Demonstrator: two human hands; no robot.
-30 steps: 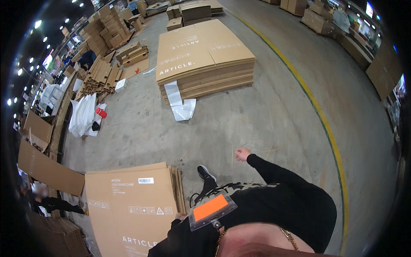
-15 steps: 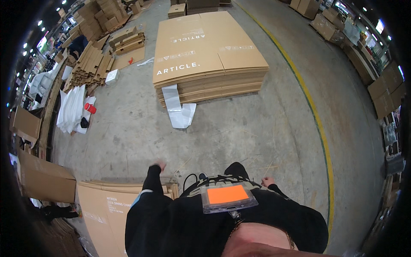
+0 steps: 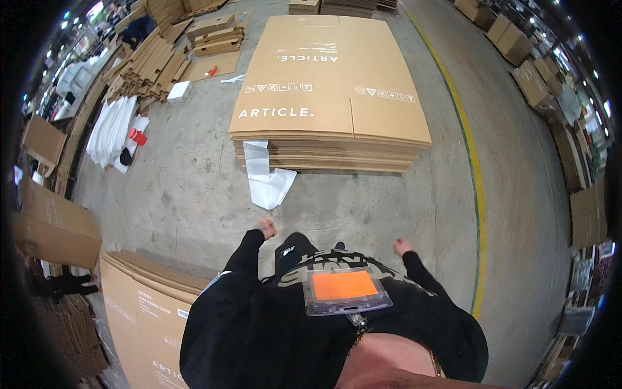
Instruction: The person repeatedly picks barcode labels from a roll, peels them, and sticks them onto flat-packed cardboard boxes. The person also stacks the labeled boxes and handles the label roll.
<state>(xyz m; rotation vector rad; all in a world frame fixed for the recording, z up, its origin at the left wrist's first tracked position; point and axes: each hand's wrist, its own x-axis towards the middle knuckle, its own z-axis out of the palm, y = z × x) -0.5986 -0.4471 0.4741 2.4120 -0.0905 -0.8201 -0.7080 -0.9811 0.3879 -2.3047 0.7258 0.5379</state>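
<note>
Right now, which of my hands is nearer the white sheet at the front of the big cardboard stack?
Left. Your left hand shows just below the white sheet, apart from it; your right hand is farther off, down and to the right.

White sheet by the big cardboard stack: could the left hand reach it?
Probably yes, perhaps after stooping or stepping: only floor shows between the left hand and the white sheet.
</note>
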